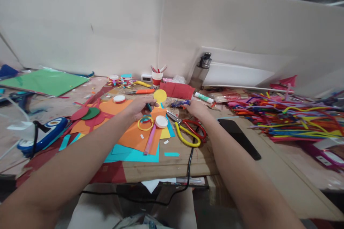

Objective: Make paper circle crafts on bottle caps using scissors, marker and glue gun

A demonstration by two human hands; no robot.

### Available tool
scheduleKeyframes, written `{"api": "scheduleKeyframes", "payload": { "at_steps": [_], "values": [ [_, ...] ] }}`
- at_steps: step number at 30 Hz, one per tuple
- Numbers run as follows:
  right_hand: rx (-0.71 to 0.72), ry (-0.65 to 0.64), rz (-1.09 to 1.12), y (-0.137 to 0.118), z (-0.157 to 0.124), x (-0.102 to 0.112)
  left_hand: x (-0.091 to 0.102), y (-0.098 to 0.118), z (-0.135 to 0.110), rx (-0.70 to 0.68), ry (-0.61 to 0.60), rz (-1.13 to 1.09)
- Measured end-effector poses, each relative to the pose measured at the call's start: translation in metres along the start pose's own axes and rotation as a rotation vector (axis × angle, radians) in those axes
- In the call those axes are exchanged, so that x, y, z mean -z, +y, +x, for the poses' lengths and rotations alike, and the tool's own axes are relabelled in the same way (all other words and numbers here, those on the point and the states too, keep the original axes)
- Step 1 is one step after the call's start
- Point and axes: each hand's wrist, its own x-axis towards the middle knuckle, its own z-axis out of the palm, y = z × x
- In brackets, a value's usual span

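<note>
"What's nearest?"
"Yellow-handled scissors (178, 134) on the surface (172, 166), right of the orange paper (134, 137)."
"And the hands?"
"The left hand's (143, 107) grip is narrow, around a dark teal piece (149, 107), just short of a yellow disc (160, 96). The right hand (195, 108) is at a blue patterned item (178, 103); its grip I cannot tell."
"Behind?"
"A red-and-white cup (157, 78)."

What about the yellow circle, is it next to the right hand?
No, the yellow circle is beside the left hand, apart from the right hand.
</note>
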Motion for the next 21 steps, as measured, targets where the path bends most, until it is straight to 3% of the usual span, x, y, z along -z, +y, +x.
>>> {"api": "scheduleKeyframes", "payload": {
  "at_steps": [3,5,8,11,15,21],
  "values": [
    [-0.065,0.117,-0.08,-0.018,-0.009,0.002,0.0,0.0,0.002,0.04,0.039,-0.067],
    [-0.02,0.195,-0.039,-0.037,-0.015,0.003,0.0,0.001,0.002,0.05,0.036,-0.086],
    [0.127,-0.039,0.384,-0.064,-0.023,0.0,-0.001,0.0,0.001,0.035,0.003,-0.07],
    [0.089,-0.13,0.668,-0.081,-0.031,-0.006,-0.004,-0.002,-0.001,0.01,-0.026,-0.009],
    [0.012,-0.1,0.78,-0.085,-0.036,-0.008,-0.011,-0.004,-0.005,-0.001,-0.051,0.026],
    [-0.124,0.01,0.808,-0.075,-0.033,-0.005,-0.013,0.006,-0.011,0.091,-0.072,-0.141]
  ]
}}
